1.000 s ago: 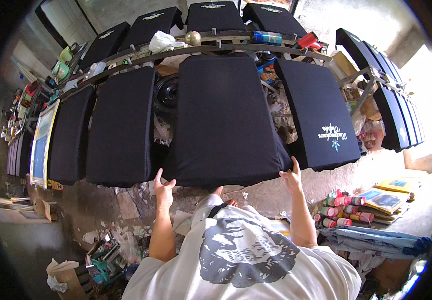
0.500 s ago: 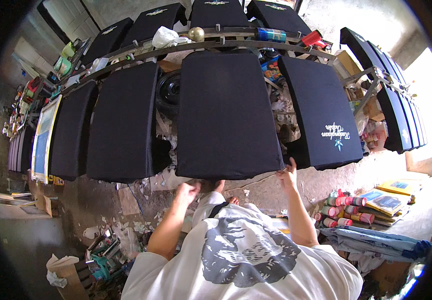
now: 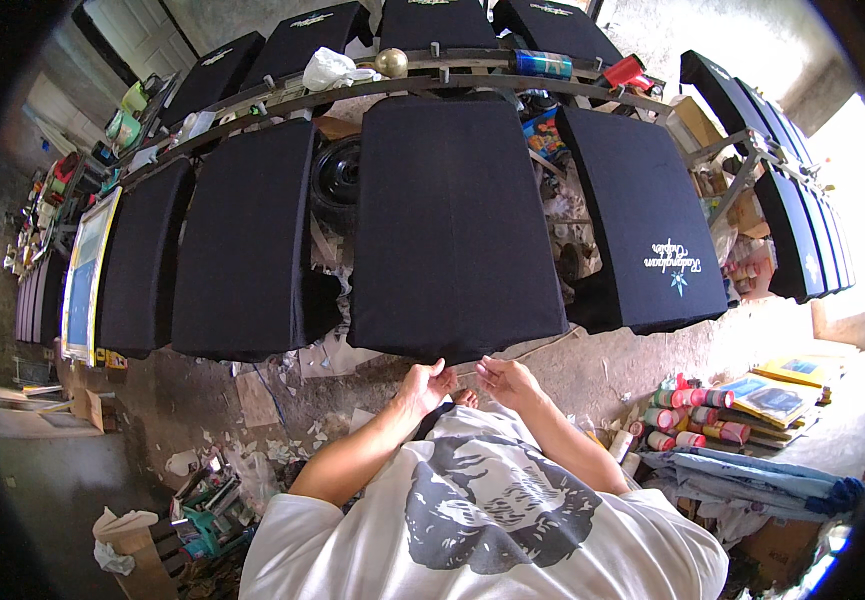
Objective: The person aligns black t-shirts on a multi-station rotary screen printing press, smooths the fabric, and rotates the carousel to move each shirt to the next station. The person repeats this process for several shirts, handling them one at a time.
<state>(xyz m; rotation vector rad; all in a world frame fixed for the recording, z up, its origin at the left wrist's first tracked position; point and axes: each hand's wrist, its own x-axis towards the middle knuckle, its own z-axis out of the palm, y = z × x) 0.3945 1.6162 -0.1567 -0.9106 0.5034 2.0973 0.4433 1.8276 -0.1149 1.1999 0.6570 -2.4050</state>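
Note:
A plain black shirt [image 3: 457,230] is stretched flat over a board straight in front of me, its hem toward my body. At the middle of that hem, my left hand [image 3: 426,386] has its fingers curled in at the cloth edge. My right hand [image 3: 510,382] is close beside it, fingers bent and tips at the same hem. Both seem to pinch the edge, though the fingertips partly hide the contact. To the right lies another black shirt [image 3: 642,210] with white lettering and a teal star-shaped print. More plain black shirts [image 3: 242,240] cover boards on the left.
A metal rail [image 3: 442,84] runs behind the boards, bearing a white plastic bag [image 3: 330,70], a gold ball [image 3: 391,63] and a blue can [image 3: 542,64]. A framed screen [image 3: 90,275] leans at far left. Paint containers [image 3: 687,400] and folded cloth [image 3: 752,475] lie at right.
Both hands have come inward along the hem: the right from the near right corner, the left from left of centre. They now meet near the middle of the edge.

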